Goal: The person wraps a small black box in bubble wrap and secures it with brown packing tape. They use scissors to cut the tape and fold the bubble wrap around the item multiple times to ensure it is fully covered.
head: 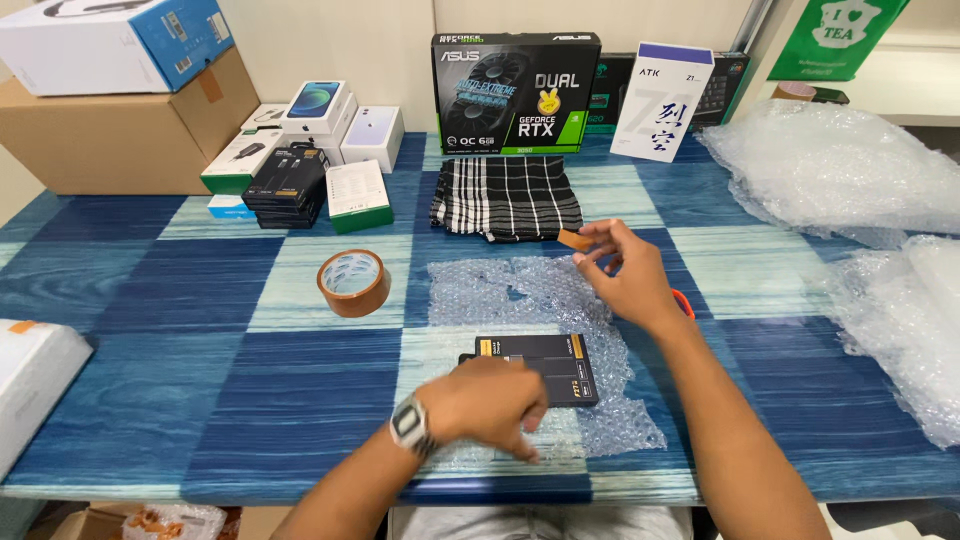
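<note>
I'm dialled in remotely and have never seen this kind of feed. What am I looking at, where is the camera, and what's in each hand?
There is no machine here: these are a person's two bare hands, filmed by one camera on their head, looking down at a blue checked table. The left hand, wearing a wristwatch, presses on a small flat black box lying on a sheet of bubble wrap. The right hand pinches a short strip of brown tape. Nearby lie a roll of brown tape, a folded black and white checked cloth, stacked product boxes and more bubble wrap at the right.
</note>
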